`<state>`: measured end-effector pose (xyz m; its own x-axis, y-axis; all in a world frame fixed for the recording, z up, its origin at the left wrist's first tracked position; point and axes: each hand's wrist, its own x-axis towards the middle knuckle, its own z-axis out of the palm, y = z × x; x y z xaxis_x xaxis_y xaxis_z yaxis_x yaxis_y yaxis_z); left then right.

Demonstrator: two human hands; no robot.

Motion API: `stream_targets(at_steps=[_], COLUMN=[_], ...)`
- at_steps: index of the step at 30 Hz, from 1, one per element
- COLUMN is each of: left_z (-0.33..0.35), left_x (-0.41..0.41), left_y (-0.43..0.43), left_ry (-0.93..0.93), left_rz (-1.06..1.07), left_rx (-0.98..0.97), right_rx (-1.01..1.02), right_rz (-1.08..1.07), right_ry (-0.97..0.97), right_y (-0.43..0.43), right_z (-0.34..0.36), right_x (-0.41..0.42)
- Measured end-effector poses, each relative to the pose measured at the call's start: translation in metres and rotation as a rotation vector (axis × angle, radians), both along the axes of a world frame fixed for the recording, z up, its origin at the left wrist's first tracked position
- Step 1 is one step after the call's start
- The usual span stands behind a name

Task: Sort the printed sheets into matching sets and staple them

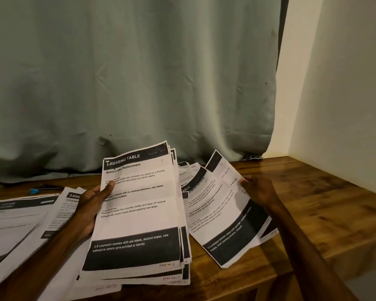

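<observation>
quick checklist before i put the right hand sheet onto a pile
1. Left hand grips the stack: ok.
2. Right hand holds the loose sheet by its edge: ok.
3. Loose sheet matches the stack's top page: not ok; the top page reads Bottle Label Replacement, the loose sheet lists compact powder cases.
4. Loose sheet's page number readable: cannot tell.
5. Stapler at hand: cannot tell; only a small blue object shows far left.
6. Bare table beside the right hand: ok.
</observation>
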<state>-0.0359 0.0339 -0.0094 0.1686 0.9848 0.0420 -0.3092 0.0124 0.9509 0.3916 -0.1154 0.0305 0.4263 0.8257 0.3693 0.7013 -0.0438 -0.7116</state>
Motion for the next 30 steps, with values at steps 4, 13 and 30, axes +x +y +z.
stream_targets(at_steps=[4,13,30], left_z=[-0.001,-0.001,0.018], left_x=[0.0,0.003,0.001], left_y=[0.0,-0.003,-0.015], left_ry=[0.008,-0.004,-0.248], left_rz=[-0.009,-0.025,-0.237], left_rx=[0.019,0.026,-0.026], right_rx=[0.002,0.35,0.866], right_rz=[-0.028,-0.157,-0.32], right_ry=[-0.146,-0.38,-0.007], right_y=[0.003,0.009,0.03], right_z=[0.003,0.015,0.055], right_x=[0.003,-0.009,-0.048])
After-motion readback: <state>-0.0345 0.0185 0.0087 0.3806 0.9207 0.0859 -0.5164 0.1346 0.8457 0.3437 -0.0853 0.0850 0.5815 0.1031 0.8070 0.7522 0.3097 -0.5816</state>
